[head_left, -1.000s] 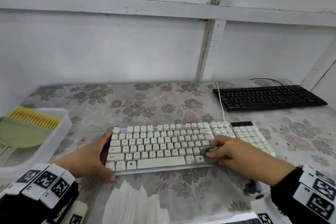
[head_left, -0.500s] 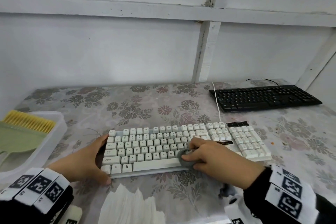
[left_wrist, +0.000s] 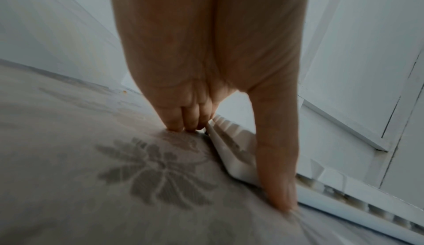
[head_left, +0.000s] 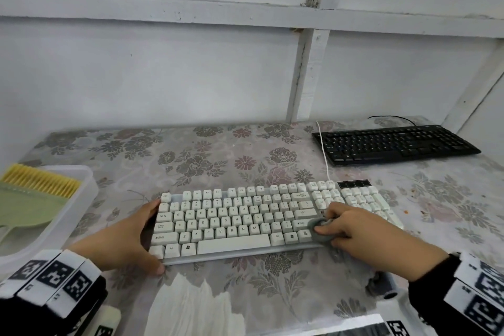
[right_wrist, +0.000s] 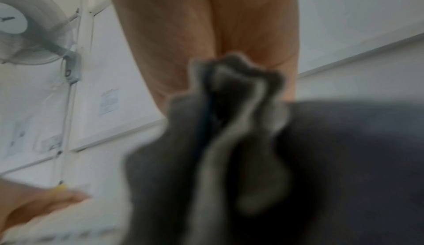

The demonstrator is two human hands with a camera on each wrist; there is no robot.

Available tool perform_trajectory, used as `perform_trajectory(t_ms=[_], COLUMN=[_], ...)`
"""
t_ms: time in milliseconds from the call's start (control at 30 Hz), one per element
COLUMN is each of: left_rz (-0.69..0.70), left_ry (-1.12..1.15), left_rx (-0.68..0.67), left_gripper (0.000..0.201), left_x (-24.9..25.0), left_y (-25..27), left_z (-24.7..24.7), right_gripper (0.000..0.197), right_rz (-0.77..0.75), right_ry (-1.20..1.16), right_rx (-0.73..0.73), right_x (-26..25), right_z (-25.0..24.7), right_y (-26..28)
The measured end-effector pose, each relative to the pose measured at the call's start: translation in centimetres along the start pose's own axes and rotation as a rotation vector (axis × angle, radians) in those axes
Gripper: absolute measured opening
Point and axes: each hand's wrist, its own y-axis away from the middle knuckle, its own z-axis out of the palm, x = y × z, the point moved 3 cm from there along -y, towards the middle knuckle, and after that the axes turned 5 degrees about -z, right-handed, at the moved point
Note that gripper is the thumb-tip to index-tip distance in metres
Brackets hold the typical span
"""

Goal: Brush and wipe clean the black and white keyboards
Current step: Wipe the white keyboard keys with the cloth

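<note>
The white keyboard (head_left: 234, 221) lies across the near middle of the flowered table. My left hand (head_left: 147, 237) clasps its left end, thumb at the front corner and fingers at the back corner; the left wrist view shows the thumb (left_wrist: 277, 176) pressed along the front edge. My right hand (head_left: 338, 229) grips a bunched grey cloth (head_left: 319, 236) and presses it on the keys at the right end of the bottom rows. The cloth (right_wrist: 229, 140) fills the blurred right wrist view. The black keyboard (head_left: 395, 144) sits at the back right, untouched.
A translucent tray (head_left: 91, 185) at the left edge holds a green brush with yellow bristles (head_left: 35, 196). White paper tissue (head_left: 185, 305) lies near the front edge. The white keyboard's cable (head_left: 324, 153) runs back toward the wall. The wall stands close behind the table.
My right hand slid the cloth left along the bottom key rows, then back right to the end of the main key block. The left hand kept its hold on the keyboard's left end.
</note>
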Motion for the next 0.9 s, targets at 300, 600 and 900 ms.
perform_trajectory(t_ms=[300, 600, 900], left_rz=[-0.008, -0.01, -0.012], left_ry=[0.007, 0.007, 0.008], left_rx=[0.003, -0.008, -0.011], left_gripper=[0.141, 0.142, 0.146], left_x=[0.0, -0.1, -0.2], left_y=[0.0, -0.1, -0.1], left_z=[-0.1, -0.1, -0.1], right_gripper=[0.023, 0.022, 0.022], right_rz=[0.022, 0.034, 0.142], right_ry=[-0.085, -0.062, 0.025], right_rx=[0.047, 0.066, 0.017], right_x=[0.9, 3.1, 6.0], right_z=[-0.5, 0.2, -0.8], right_y=[0.5, 1.7, 3.5])
